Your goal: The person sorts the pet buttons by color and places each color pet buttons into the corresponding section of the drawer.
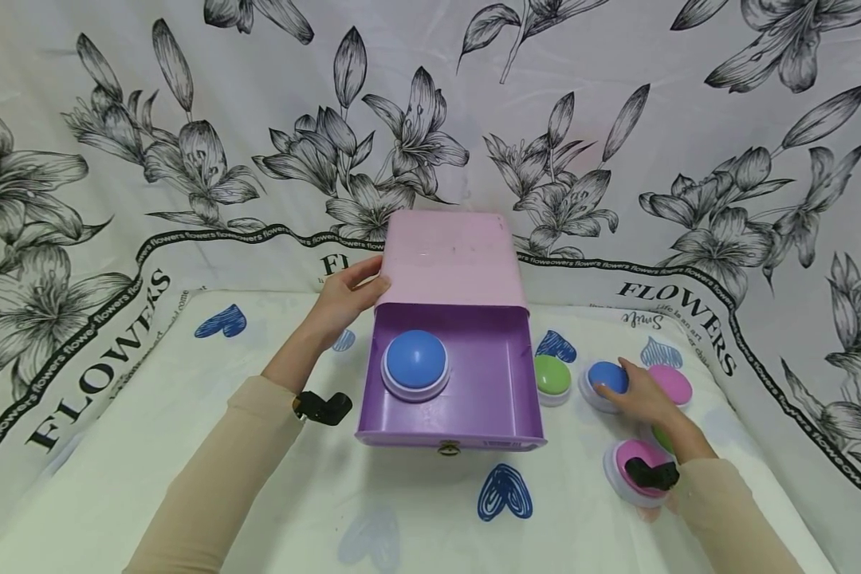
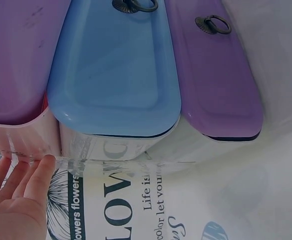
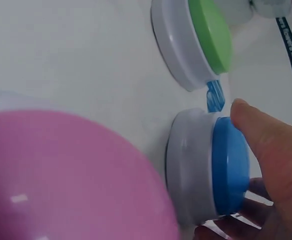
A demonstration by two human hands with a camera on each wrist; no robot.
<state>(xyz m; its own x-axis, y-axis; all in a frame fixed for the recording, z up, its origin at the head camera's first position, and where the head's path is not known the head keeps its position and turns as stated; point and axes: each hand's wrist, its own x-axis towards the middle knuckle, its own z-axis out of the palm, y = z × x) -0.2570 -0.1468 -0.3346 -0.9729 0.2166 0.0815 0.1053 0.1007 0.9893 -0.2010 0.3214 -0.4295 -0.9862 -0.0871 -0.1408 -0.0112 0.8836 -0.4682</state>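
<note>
A pink drawer cabinet stands in the middle with its purple top drawer pulled out. Inside the drawer, toward its left, lies a round push button with a blue dome. My left hand touches the cabinet's left side, its fingers fairly straight in the left wrist view. To the right of the cabinet, my right hand holds another blue push button, thumb on one side and fingers on the other. That button appears to rest on the cloth.
A green push button stands beside the drawer. Around my right hand are two pink buttons and a partly hidden green one. Below the open drawer are closed blue and purple drawers with ring pulls. A flowered cloth hangs behind.
</note>
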